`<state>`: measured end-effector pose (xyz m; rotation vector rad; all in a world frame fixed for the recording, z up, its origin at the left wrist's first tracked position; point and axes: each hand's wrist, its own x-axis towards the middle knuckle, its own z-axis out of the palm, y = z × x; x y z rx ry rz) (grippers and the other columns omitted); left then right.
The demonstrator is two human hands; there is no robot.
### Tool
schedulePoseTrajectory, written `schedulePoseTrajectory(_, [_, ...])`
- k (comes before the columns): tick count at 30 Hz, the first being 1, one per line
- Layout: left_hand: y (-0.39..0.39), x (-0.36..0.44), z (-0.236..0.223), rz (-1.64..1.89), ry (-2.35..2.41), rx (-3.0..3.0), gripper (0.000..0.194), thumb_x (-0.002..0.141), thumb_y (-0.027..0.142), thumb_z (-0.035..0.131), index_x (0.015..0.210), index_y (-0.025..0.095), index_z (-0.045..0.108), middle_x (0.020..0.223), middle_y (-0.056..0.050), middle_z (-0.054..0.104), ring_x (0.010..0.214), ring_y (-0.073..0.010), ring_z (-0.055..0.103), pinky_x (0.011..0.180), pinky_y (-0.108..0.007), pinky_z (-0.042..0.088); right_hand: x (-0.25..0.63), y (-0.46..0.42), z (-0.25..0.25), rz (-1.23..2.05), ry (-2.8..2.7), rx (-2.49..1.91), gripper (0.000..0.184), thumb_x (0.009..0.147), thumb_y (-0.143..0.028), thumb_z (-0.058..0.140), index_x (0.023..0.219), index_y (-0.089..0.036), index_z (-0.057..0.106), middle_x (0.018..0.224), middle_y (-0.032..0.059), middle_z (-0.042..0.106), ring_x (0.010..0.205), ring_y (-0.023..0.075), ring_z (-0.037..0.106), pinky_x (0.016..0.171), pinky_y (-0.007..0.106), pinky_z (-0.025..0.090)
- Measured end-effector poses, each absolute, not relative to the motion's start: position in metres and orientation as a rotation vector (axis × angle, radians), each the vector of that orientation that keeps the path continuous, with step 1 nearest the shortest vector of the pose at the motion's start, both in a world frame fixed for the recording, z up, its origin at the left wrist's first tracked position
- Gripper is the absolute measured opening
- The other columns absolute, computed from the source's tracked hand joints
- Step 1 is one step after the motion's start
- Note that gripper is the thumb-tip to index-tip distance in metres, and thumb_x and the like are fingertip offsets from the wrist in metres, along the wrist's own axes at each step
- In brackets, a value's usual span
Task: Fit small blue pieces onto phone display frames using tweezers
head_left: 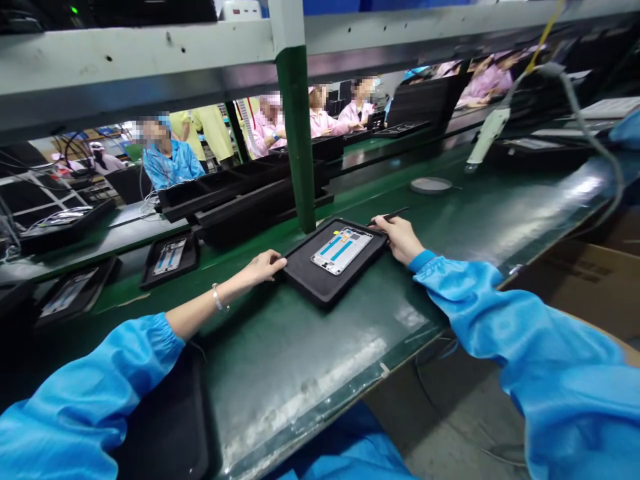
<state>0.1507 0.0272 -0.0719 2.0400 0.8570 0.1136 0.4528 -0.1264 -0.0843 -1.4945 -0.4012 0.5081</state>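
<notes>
A black tray (320, 285) lies on the green bench in front of me, holding a silver phone frame (342, 250) with blue strips. My left hand (263, 266) rests on the tray's left edge, fingers curled against its rim. At the tray's far right corner, my right hand (399, 237) is closed around a thin dark tool (395, 215) that points away to the right. Both arms wear blue sleeves, and a bracelet (218, 299) sits on my left wrist.
More black trays (170, 259) with phone frames lie to the left, with stacked trays (240, 200) behind. A green post (297, 140) stands just beyond the tray. A round disc (431, 185) and a hanging cabled tool (487, 133) are at the right. Several people work at benches behind.
</notes>
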Motion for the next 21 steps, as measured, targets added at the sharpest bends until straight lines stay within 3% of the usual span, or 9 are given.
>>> schedulePoseTrajectory(4, [-0.012, 0.101, -0.058, 0.049, 0.749, 2.323, 0.056, 0.089, 0.057, 0.051, 0.126, 0.014, 0.048, 0.097, -0.007, 0.060, 0.090, -0.0224, 0.056, 0.089, -0.042, 0.042, 0.426, -0.117, -0.090, 0.539, -0.491, -1.446, 0.015, 0.084, -0.020, 0.063, 0.094, -0.008, 0.062, 0.084, 0.0066, 0.064, 0.071, 0.0122, 0.060, 0.063, 0.023, 0.049])
schedulePoseTrajectory(6, [-0.041, 0.072, -0.045, 0.012, 0.647, 2.594, 0.064, 0.094, 0.059, 0.041, 0.140, 0.016, 0.035, 0.098, -0.008, 0.059, 0.090, -0.0237, 0.055, 0.087, -0.042, 0.041, 0.405, -0.114, -0.093, 0.572, -0.570, -1.414, 0.018, 0.081, -0.024, 0.066, 0.091, -0.009, 0.064, 0.089, 0.0072, 0.065, 0.076, 0.0135, 0.060, 0.068, 0.024, 0.050])
schedulePoseTrajectory(8, [-0.069, 0.045, -0.031, 0.000, 0.541, 2.876, 0.062, 0.097, 0.057, 0.031, 0.143, 0.014, 0.032, 0.107, -0.011, 0.058, 0.094, -0.0252, 0.054, 0.086, -0.042, 0.042, 0.380, -0.109, -0.096, 0.629, -0.648, -1.384, 0.025, 0.079, -0.032, 0.068, 0.092, -0.010, 0.065, 0.093, 0.0084, 0.066, 0.079, 0.0154, 0.061, 0.070, 0.025, 0.050])
schedulePoseTrajectory(13, [-0.110, 0.001, -0.007, -0.169, 0.326, 3.079, 0.057, 0.095, 0.058, 0.032, 0.117, 0.009, 0.052, 0.094, -0.011, 0.059, 0.087, -0.0230, 0.054, 0.082, -0.036, 0.043, 0.319, -0.088, -0.095, 0.789, -0.798, -1.340, 0.039, 0.077, -0.044, 0.070, 0.098, -0.011, 0.064, 0.098, 0.0110, 0.066, 0.082, 0.0188, 0.063, 0.073, 0.029, 0.052])
schedulePoseTrajectory(16, [-0.118, -0.014, -0.002, -0.216, 0.357, 3.047, 0.058, 0.091, 0.065, 0.034, 0.105, 0.012, 0.053, 0.086, -0.007, 0.056, 0.078, -0.0202, 0.049, 0.076, -0.032, 0.040, 0.290, -0.070, -0.089, 0.873, -0.885, -1.341, 0.036, 0.080, -0.042, 0.068, 0.097, -0.010, 0.064, 0.094, 0.0111, 0.066, 0.082, 0.0189, 0.064, 0.074, 0.029, 0.052])
schedulePoseTrajectory(21, [-0.117, -0.027, -0.003, -0.180, 0.308, 3.016, 0.058, 0.092, 0.067, 0.029, 0.102, 0.014, 0.048, 0.079, -0.005, 0.052, 0.073, -0.0191, 0.041, 0.073, -0.031, 0.035, 0.264, -0.047, -0.080, 0.942, -1.023, -1.376, 0.024, 0.086, -0.031, 0.064, 0.094, -0.009, 0.065, 0.093, 0.0099, 0.067, 0.082, 0.0162, 0.063, 0.074, 0.025, 0.050])
